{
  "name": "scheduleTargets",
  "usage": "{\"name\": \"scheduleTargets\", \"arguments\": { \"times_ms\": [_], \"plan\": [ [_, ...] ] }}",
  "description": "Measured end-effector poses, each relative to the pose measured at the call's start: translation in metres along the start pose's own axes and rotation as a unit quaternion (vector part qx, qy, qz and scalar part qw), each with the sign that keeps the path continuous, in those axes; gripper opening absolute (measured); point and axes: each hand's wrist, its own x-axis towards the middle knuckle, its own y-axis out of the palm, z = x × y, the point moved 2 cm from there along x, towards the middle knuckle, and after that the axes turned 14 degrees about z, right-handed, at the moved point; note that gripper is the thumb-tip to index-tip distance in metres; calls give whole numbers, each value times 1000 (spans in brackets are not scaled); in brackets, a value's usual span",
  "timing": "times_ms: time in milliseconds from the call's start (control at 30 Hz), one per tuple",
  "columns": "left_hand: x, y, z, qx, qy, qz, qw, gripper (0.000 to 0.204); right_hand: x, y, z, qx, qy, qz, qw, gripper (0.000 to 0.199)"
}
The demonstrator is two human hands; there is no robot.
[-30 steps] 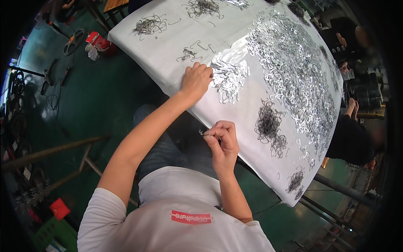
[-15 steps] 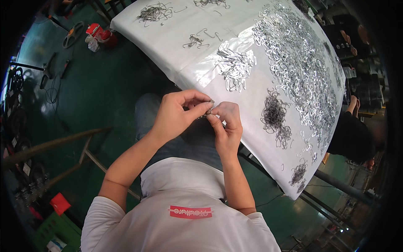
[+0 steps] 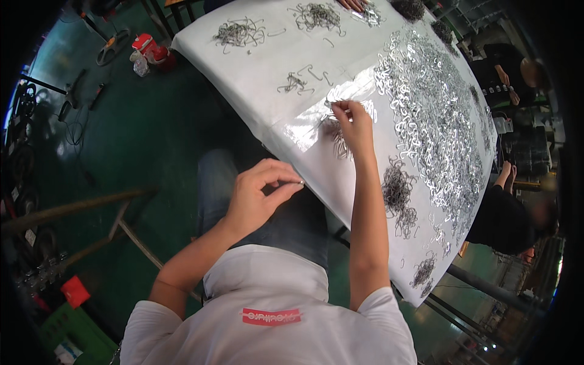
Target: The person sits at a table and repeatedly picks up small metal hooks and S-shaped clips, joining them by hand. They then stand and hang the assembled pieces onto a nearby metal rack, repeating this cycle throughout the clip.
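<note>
My left hand (image 3: 263,190) is held over my lap, just off the table's edge. Its thumb and forefinger pinch a small shiny metal piece (image 3: 301,182), mostly hidden by the fingertips. My right hand (image 3: 356,126) reaches over the table, fingertips closed together above a pile of shiny, flat, elongated metal pieces (image 3: 368,111). What those fingertips hold, if anything, I cannot make out. The hand covers much of the pile. To its right spreads a broad heap of bent silver metal hooks (image 3: 429,121). Nearer me lies a pile of dark wire hooks (image 3: 396,190).
White sheeting covers the table (image 3: 243,79). More wire-hook piles (image 3: 239,33) lie at the far side, with loose hooks (image 3: 295,83) closer. Another person's hand (image 3: 354,5) touches the far edge; other people (image 3: 508,204) work at the right. A red container (image 3: 159,55) stands left of the table.
My hands were together over my lap. The right has moved away, forward onto the flat-piece pile. My left hand stays near its place, still pinching. The view has shifted slightly.
</note>
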Motion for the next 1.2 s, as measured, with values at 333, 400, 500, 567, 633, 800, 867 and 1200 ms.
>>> {"name": "scheduleTargets", "arguments": {
  "times_ms": [333, 400, 500, 567, 633, 800, 867, 1200],
  "plan": [
    [-10, 6, -8, 36, 4, -25, 999, 14, 118, 3, -2, -224, 77, 151, 960, 25],
    [-12, 6, -7, 41, 21, -32, 998, 14, 99, -6, 2, -86, 72, 138, 984, 26],
    [-16, 7, -6, 45, 40, -43, 997, 15, 34, -16, 16, 161, 48, 138, 976, 19],
    [-18, 7, -5, 45, 45, -44, 997, 15, -20, -14, 33, 280, 36, 127, 951, 16],
    [-20, 8, -4, 40, 45, -44, 997, 15, -66, -8, 52, 348, 43, 108, 930, 13],
    [-24, 10, -5, 47, 41, -41, 997, 16, -149, 16, 90, 511, 63, 81, 853, 10],
    [-25, 12, -7, 44, 39, -45, 997, 16, -161, 23, 97, 537, 34, 84, 838, 6],
    [-17, 24, -7, 53, 38, -72, 995, 20, -165, 35, 95, 475, 36, -23, 879, 4]
  ]
}}
